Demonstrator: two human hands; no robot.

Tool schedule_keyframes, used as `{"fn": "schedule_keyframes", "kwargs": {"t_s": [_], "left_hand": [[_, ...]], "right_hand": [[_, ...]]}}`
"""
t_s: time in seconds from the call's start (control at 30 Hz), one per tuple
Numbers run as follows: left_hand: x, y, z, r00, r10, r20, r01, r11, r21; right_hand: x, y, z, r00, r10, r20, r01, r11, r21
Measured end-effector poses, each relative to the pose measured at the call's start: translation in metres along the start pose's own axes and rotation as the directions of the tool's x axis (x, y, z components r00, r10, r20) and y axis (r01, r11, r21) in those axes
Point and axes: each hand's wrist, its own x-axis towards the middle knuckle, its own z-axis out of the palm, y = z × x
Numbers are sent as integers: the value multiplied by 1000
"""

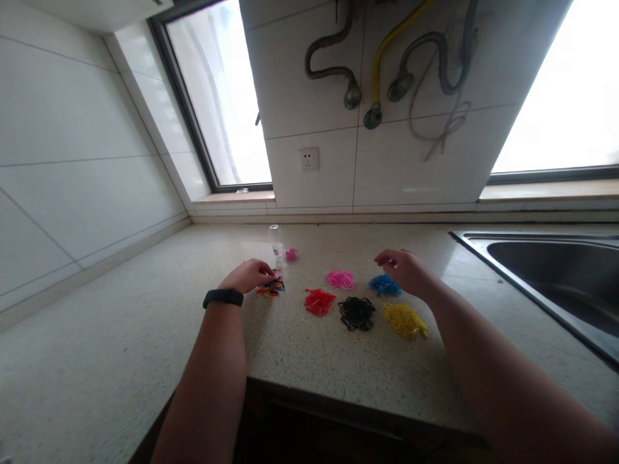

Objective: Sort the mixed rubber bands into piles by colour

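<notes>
My left hand (pixel 250 275), with a dark band on the wrist, has its fingertips pinched at a small pile of mixed-colour rubber bands (pixel 271 288). To the right lie sorted piles: pink bands (pixel 340 279), red bands (pixel 319 301), black bands (pixel 356 313), blue bands (pixel 385 285) and yellow bands (pixel 405 321). Over the blue pile hovers my right hand (pixel 405 267), its fingers loosely bent and apart, with nothing visible in them. Behind the mixed pile stands a clear plastic bottle (pixel 275 241), and a pink cap (pixel 291 254) lies beside it.
A speckled pale countertop (pixel 300 361) carries everything, its front edge near me. A steel sink (pixel 546 258) is set in at the right. Along the back is a tiled wall with a socket (pixel 308 159), pipes and a yellow hose (pixel 387 45). Windows flank the wall.
</notes>
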Motion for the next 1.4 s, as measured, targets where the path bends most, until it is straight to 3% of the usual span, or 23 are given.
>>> {"fn": "schedule_keyframes", "kwargs": {"t_s": [0.33,0.77,0.93,1.13,1.27,1.4], "left_hand": [[1,1,0,1000,17,-26,-18,1000,-21],[-1,16,0,988,93,-123,-119,966,-231],[-1,38,9,969,192,-156,-232,921,-312],[-6,74,24,926,319,-204,-367,887,-281],[-11,99,37,927,329,-181,-374,857,-354],[-17,125,49,924,330,-190,-380,764,-522]], "right_hand": [[0,0,1,1000,-16,12,17,1000,-12],[-1,-5,-1,1000,-9,11,9,1000,-24],[-1,-7,-2,1000,-5,6,5,1000,-25],[-3,-12,-4,1000,-8,0,8,1000,-24],[-5,-16,-7,1000,-12,16,12,999,-30],[-5,-16,-7,1000,2,19,-1,999,-52]]}}
